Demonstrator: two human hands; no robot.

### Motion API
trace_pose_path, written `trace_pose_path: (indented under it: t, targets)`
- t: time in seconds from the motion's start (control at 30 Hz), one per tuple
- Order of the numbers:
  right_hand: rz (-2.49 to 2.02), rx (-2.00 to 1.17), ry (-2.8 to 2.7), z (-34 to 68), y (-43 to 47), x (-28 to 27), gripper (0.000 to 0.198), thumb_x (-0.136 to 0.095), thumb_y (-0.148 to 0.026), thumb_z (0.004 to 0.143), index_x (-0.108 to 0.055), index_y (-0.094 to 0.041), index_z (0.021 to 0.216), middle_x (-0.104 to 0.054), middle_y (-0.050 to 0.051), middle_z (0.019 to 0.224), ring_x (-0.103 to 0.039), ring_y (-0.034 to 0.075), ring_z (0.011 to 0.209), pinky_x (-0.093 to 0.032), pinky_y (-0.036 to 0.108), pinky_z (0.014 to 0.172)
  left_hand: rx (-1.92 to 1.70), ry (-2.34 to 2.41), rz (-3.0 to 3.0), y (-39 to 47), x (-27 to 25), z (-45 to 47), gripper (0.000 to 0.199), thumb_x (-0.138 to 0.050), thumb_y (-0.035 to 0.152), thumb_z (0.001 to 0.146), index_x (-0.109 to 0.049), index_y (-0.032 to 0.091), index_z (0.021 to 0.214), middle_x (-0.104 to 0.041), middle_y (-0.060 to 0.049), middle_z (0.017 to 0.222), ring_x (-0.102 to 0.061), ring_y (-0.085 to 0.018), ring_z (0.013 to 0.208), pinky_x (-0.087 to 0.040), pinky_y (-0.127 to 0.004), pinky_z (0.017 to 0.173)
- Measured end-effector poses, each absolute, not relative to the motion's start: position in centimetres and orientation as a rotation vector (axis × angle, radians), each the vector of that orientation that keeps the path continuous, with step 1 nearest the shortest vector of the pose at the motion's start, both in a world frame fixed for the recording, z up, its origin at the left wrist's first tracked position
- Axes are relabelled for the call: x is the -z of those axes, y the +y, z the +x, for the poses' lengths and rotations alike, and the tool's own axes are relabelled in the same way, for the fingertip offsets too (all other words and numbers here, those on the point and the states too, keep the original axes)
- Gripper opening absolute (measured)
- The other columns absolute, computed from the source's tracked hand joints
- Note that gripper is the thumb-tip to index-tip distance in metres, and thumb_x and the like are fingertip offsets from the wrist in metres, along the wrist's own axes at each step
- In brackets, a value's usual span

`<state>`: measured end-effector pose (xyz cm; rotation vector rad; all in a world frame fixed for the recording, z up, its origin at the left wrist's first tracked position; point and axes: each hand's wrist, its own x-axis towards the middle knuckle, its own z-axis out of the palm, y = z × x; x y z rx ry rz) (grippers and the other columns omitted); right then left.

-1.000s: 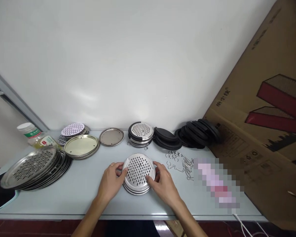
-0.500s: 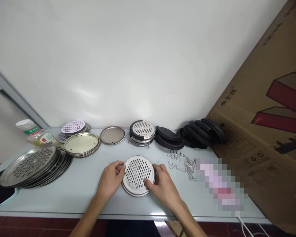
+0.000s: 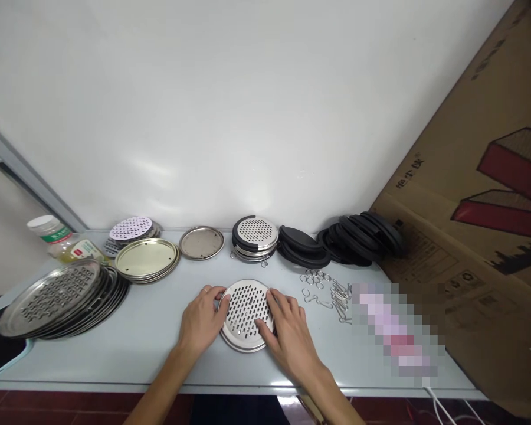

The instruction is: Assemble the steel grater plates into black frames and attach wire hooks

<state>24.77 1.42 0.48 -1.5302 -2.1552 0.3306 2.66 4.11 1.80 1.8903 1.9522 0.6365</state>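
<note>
A round metal grater plate (image 3: 246,310) with slotted holes lies on the table in front of me, seated on another round metal piece whose rim shows below it. My left hand (image 3: 203,321) holds its left edge, thumb near the top of the rim and fingers curled at the side. On the right side, my right hand (image 3: 289,330) grips the plate, its fingers over the upper right rim and the thumb on the perforated face. The undersides of the fingers are hidden.
Grater discs (image 3: 57,292) and shallow pale lids (image 3: 146,258) are stacked at left, near a jar (image 3: 48,230). Behind stand a tin lid (image 3: 201,242), finished grater stack (image 3: 255,233) and black curved parts (image 3: 305,247). Metal rings (image 3: 314,277) and hooks (image 3: 341,301) lie right, before a cardboard box (image 3: 478,248).
My right hand's fingers have shifted from the plate's outer side up onto its upper right rim. The left hand and the plate stay nearly in place.
</note>
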Motion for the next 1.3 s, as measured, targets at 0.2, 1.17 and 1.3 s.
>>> trace_pose_path:
  t: [0.2, 1.17, 1.3]
  targets:
    - [-1.549, -0.422, -2.195, 24.6, 1.3, -0.7, 0.067, -0.042, -0.052, 0.098, -0.029, -0.018, 0.155, -0.034, 0.012, 0.159, -0.035, 0.036, 0.138, -0.034, 0.056, 0.109, -0.666, 1.765, 1.983, 5.5, -2.8, 3.3, 0.038, -0.045, 0.037, 0.094, -0.063, 0.024, 0.124, -0.065, -0.008, 0.116, -0.061, -0.024, 0.102, -0.045, -0.035, 0.086]
    - [-1.239, -0.996, -1.103, 23.7, -3.3, -1.2, 0.043, -0.054, -0.054, 0.091, -0.052, -0.020, 0.064, -0.041, -0.004, 0.058, -0.038, 0.014, 0.057, -0.031, 0.025, 0.053, -1.272, 1.326, 1.267, -1.6, -3.5, 7.1, 0.034, -0.065, 0.047, 0.083, -0.063, 0.018, 0.102, -0.072, -0.007, 0.096, -0.070, -0.023, 0.088, -0.057, -0.031, 0.079]
    - [-1.215, -1.060, -0.924, 23.4, -3.0, -1.3, 0.045, -0.059, -0.055, 0.088, -0.048, -0.021, 0.061, -0.041, -0.005, 0.058, -0.038, 0.013, 0.056, -0.032, 0.025, 0.051, -1.246, 1.335, 1.238, -1.4, -3.8, 7.3, 0.039, -0.064, 0.048, 0.084, -0.064, 0.018, 0.109, -0.072, -0.009, 0.103, -0.069, -0.023, 0.092, -0.056, -0.031, 0.083]
